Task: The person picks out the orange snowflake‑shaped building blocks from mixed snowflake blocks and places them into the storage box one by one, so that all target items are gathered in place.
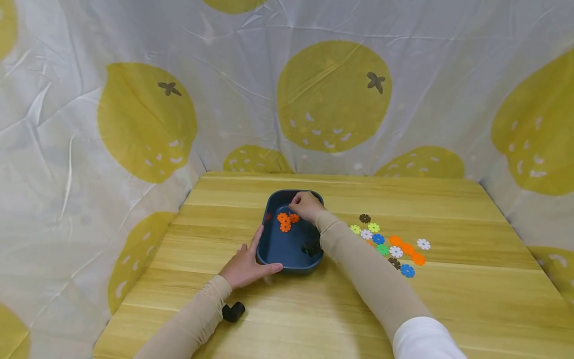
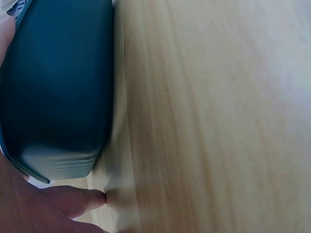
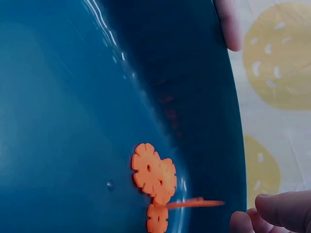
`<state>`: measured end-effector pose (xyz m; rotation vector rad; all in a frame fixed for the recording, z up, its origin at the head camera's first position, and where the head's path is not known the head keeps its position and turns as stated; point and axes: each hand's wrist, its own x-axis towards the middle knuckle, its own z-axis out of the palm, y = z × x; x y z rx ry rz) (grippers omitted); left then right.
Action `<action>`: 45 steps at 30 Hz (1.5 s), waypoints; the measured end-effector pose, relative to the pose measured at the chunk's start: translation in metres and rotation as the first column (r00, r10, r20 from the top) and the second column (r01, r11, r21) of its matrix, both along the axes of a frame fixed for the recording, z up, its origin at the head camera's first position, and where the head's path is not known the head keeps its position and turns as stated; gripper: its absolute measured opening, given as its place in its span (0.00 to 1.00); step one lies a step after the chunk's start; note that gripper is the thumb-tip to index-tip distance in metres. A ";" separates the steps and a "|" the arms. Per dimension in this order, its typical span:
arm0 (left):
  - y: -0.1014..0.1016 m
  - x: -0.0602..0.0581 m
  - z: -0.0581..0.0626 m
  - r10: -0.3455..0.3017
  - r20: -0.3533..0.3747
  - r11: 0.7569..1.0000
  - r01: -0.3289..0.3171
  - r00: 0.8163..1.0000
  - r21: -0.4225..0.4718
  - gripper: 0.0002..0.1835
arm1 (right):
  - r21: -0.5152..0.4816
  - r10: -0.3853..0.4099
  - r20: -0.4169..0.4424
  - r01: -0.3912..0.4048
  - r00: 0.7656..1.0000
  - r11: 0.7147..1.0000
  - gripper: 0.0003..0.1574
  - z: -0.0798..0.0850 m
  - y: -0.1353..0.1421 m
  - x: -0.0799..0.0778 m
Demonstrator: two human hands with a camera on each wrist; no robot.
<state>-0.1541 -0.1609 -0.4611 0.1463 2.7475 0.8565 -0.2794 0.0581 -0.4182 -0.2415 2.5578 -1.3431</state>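
A dark blue plastic bin (image 1: pixel 287 252) stands on the wooden table. Several orange snowflake discs (image 1: pixel 285 222) lie inside it, in a small cluster. My left hand (image 1: pixel 245 265) rests against the bin's near left corner, thumb along the near rim and index finger along the left rim. My right hand (image 1: pixel 307 205) is over the bin's far right part, fingers bent. In the right wrist view, another orange disc (image 3: pixel 197 203) appears edge-on and blurred, just apart from the fingertips (image 3: pixel 238 222), with nothing visible between them.
Right of the bin, loose discs in white, blue (image 1: pixel 407 270), green, yellow, brown and orange (image 1: pixel 418 259) are scattered on the table (image 1: pixel 471 299). The right forearm crosses in front of some. A lemon-print curtain (image 1: pixel 242 89) hangs behind and at both sides.
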 end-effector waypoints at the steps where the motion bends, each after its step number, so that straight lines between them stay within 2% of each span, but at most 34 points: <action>1: 0.000 0.000 0.000 -0.001 -0.001 1.000 0.001 1.000 -0.001 0.65 | 0.003 0.000 -0.004 0.000 1.000 1.000 0.08 0.000 0.000 0.000; 10: 0.000 -0.001 -0.002 -0.002 -0.005 1.000 0.002 1.000 -0.002 0.65 | 0.011 -0.015 -0.012 0.015 1.000 1.000 0.08 -0.001 0.002 0.000; 16: 0.000 -0.002 -0.002 0.002 0.011 1.000 -0.002 1.000 0.002 0.65 | -0.004 -0.017 -0.011 0.017 1.000 1.000 0.09 0.006 0.006 0.004; 22: 0.000 -0.003 -0.001 0.003 0.006 1.000 -0.003 1.000 -0.007 0.65 | -0.014 -0.019 -0.024 0.018 1.000 1.000 0.10 0.014 0.017 0.006; 28: 0.000 -0.003 -0.001 0.006 0.012 1.000 -0.005 1.000 -0.008 0.65 | -0.022 -0.028 -0.002 0.028 1.000 0.999 0.11 0.015 0.031 0.006; 38: -0.003 -0.004 -0.001 0.008 0.010 1.000 -0.008 1.000 -0.023 0.66 | -0.046 -0.040 -0.004 0.040 0.999 0.998 0.14 0.023 0.070 0.008; 45: -0.002 -0.004 0.000 0.001 0.010 1.000 -0.001 1.000 -0.019 0.66 | -0.005 -0.060 0.015 0.060 0.998 0.998 0.14 0.016 0.118 0.018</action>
